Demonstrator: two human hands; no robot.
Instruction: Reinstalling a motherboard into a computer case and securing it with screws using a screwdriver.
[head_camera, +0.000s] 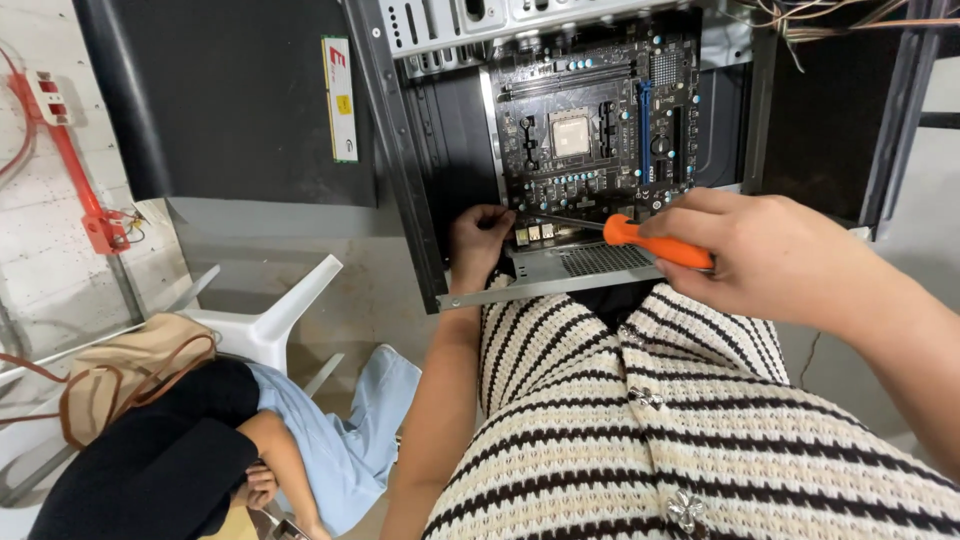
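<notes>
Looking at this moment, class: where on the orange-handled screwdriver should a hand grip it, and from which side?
Grip the thick orange handle of the screwdriver, coming from the right as the right hand does. The thin metal shaft points left at the circuit board, so that end stays free.

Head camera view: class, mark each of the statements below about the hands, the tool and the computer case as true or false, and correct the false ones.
1. The right hand holds an orange-handled screwdriver. True.
2. The left hand rests on a white plastic chair. False: it is at the motherboard's lower edge, inside the open computer case.
3. The screwdriver tip points toward the motherboard. True.
4. The case's side is closed. False: it is open, with the board showing.
</notes>
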